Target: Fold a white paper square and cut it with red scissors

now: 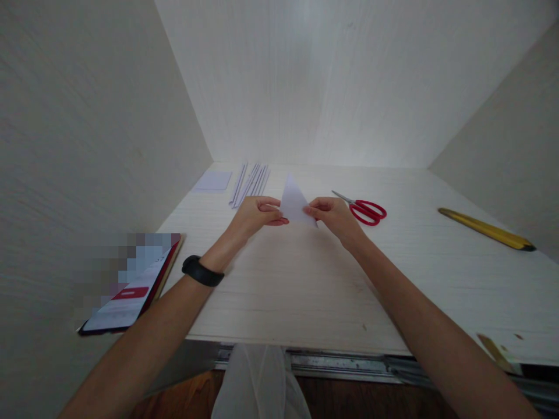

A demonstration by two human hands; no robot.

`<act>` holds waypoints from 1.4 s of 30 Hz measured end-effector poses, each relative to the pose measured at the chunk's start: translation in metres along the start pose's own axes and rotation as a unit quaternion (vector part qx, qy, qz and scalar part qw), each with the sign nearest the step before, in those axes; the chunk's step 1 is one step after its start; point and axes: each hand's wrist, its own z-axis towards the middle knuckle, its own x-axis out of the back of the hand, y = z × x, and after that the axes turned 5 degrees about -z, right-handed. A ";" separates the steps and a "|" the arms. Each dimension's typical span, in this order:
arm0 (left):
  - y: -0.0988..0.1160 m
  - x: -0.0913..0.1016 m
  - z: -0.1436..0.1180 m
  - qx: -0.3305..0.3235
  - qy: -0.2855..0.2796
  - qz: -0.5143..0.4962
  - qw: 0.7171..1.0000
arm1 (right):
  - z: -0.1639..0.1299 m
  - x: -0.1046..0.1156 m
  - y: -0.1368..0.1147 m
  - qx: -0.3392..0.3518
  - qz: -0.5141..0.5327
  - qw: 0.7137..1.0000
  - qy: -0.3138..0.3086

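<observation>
A small piece of white paper [293, 201], pointed at its top, is held up between my two hands above the pale desk [279, 279]. My left hand [259, 212] pinches its left edge between thumb and fingers. On the right edge, low down, my right hand [329, 212] grips it the same way. Whether the paper is folded or a single sheet, I cannot tell. Just beyond my right hand lie scissors [367, 210] with red handles, their blades pointing away to the left. Behind my left hand are several narrow folded paper strips [253, 181] side by side.
A stack of square white paper [213, 180] lies at the back left. At the left wall leans a partly blurred book or booklet [131, 294]. A yellow utility knife [484, 228] lies far right. Walls enclose the desk on three sides; a metal drawer rail [340, 362] runs below its front edge.
</observation>
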 end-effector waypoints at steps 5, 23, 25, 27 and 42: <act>0.003 0.003 0.000 -0.018 0.028 -0.009 0.999 | 0.000 0.000 -0.001 0.014 -0.017 0.999 -0.023; -0.002 0.004 -0.003 -0.310 0.111 0.278 0.903 | -0.007 -0.001 -0.013 -0.148 0.117 0.981 -0.039; -0.004 0.003 -0.006 -0.384 0.114 0.338 0.852 | -0.010 -0.001 -0.017 -0.183 0.197 0.959 -0.088; -0.006 0.002 -0.008 -0.444 0.105 0.358 0.814 | -0.011 0.000 -0.018 -0.191 0.252 0.942 -0.116; -0.001 0.000 0.003 -0.122 0.013 -0.010 0.992 | -0.003 0.000 -0.015 0.057 0.136 0.986 0.077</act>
